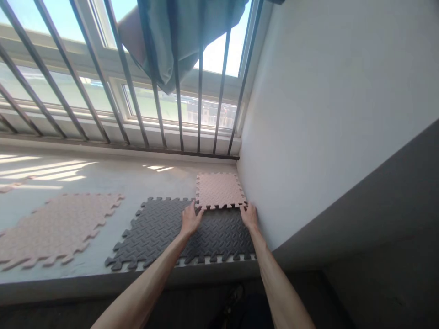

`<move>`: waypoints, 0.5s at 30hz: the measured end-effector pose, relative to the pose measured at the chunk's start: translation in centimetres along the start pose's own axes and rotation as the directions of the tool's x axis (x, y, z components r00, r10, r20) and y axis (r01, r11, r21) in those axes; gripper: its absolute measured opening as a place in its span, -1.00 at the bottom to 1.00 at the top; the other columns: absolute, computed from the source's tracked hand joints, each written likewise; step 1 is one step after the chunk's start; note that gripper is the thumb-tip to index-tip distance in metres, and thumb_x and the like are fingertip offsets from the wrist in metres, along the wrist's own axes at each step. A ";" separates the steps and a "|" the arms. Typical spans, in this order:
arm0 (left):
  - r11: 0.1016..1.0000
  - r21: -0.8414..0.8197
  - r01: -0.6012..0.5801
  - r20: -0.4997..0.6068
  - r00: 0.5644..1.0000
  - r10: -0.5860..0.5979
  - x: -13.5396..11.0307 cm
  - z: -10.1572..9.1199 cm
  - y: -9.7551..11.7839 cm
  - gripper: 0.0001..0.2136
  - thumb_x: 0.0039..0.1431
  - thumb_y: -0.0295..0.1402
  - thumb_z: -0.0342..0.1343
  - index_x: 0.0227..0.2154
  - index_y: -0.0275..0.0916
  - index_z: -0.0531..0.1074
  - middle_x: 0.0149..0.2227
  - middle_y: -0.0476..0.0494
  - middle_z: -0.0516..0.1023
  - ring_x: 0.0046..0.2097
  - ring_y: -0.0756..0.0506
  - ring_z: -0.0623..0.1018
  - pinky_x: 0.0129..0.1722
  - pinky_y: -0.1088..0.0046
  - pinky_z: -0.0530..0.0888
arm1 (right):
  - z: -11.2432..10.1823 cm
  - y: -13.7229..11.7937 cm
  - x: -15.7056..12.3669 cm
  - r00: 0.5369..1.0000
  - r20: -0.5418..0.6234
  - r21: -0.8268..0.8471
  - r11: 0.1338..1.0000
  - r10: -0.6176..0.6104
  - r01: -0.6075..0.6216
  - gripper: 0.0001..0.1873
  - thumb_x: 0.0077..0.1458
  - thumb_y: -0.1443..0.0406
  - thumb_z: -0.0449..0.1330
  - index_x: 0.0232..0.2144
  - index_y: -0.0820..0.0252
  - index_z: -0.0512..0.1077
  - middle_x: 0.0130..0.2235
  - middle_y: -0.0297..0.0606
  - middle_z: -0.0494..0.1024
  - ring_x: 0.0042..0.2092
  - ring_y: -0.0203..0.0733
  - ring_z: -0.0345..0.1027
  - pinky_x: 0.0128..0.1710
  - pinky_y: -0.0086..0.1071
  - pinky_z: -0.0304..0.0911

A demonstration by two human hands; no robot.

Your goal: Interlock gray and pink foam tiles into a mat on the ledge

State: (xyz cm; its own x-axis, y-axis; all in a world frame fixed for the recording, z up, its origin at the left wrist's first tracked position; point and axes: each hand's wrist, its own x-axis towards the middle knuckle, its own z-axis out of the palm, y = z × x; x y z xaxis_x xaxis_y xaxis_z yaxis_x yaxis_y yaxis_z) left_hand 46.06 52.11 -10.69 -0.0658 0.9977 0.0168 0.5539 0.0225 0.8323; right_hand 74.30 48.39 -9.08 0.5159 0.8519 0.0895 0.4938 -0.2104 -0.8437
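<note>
A pink foam puzzle mat with toothed edges lies at the inner corner by the wall, its near edge above a dark grey foam mat. My left hand holds its near left corner, thumb and fingers closed on the edge. At the near right corner, my right hand pinches the same pink mat, close to the white wall. Beneath both hands spreads the dark grey foam mat, patterned with raised bars, apparently of more than one tile. Fingertips under the pink edge are partly hidden.
To the left lie another pink foam mat and part of a further one at the frame's edge. Metal railing bars stand before the window, with grey-green cloth hanging behind them. A white wall bounds the right; the ledge drops off in front.
</note>
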 end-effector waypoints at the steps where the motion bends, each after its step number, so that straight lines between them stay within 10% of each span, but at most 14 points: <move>1: 0.985 0.164 -0.060 0.031 0.998 0.056 0.2 0.5 0.0 -0.35 0.34 -0.21 0.18 0.44 -0.23 0.26 0.38 -0.55 0.40 0.44 -0.41 0.37 0.38 -0.09 0.36 | 0.1 0.4 0.1 1.000 0.015 -0.073 0.997 -0.011 0.012 -0.29 0.20 0.15 0.14 0.33 0.35 0.36 0.33 0.24 0.47 0.38 0.18 0.35 0.46 0.04 0.21; 7: 0.796 0.523 -0.307 0.261 0.946 0.193 0.1 2.7 -1.8 -0.37 0.47 -0.06 -0.04 0.52 -0.08 0.16 0.59 -0.47 0.05 0.59 -0.41 0.08 0.50 -0.17 0.11 | 1.5 1.8 -0.1 0.979 0.196 -0.531 0.833 -0.059 0.157 -0.29 0.39 0.17 -0.02 0.49 0.34 0.14 0.58 0.21 0.04 0.57 0.15 0.02 0.53 -0.04 0.00; 15: 0.738 0.595 -0.317 0.295 0.941 0.166 3.8 3.4 -1.6 -0.38 0.51 -0.13 -0.22 0.54 -0.19 0.08 0.61 -0.35 -0.01 0.62 -0.30 0.00 0.54 -0.19 0.01 | 3.3 -0.9 2.1 0.993 0.113 -0.654 0.748 -0.045 0.108 -0.36 0.42 0.12 -0.08 0.42 0.26 0.26 0.51 0.17 0.22 0.40 0.22 0.23 0.24 0.01 0.32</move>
State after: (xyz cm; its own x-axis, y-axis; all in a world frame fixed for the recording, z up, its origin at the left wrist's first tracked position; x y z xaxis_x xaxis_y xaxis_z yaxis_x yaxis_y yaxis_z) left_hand 47.74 56.04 -13.86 0.2749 0.9614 -0.0098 0.9239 -0.2613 0.2794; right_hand 72.62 51.97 -9.93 0.4111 0.9092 0.0667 0.8834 -0.3792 -0.2753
